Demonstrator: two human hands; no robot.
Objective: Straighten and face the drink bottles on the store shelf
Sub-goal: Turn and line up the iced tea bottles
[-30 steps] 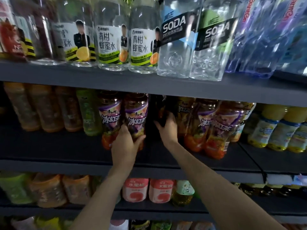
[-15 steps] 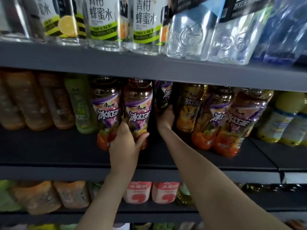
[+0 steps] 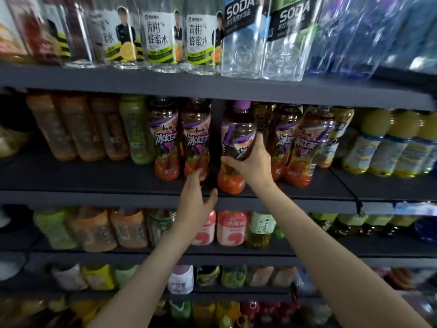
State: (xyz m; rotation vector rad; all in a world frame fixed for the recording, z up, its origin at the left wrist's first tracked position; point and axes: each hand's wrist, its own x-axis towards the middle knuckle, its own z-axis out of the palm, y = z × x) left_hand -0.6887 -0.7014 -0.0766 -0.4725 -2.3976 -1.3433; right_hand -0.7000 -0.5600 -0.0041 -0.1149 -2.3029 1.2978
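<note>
On the middle dark shelf (image 3: 94,185) stands a row of iced tea bottles with purple and orange labels. My right hand (image 3: 253,164) grips one iced tea bottle (image 3: 236,138) with a purple cap at the shelf's front, its label turned partly sideways. Two more iced tea bottles (image 3: 165,143) stand to its left with labels facing out. My left hand (image 3: 196,200) hangs in front of the shelf edge, fingers relaxed, its fingertips at the base of the second iced tea bottle (image 3: 196,143). Further iced tea bottles (image 3: 305,147) stand on the right.
Amber and green bottles (image 3: 99,131) fill the shelf's left, yellow bottles (image 3: 387,145) the right. Clear honey-water and SODA bottles (image 3: 246,36) stand on the shelf above. Pink bottles (image 3: 231,228) and others sit on lower shelves.
My right hand has pulled a bottle from the back of the gap to the shelf's front. My left hand has let go of the second bottle and dropped lower.
</note>
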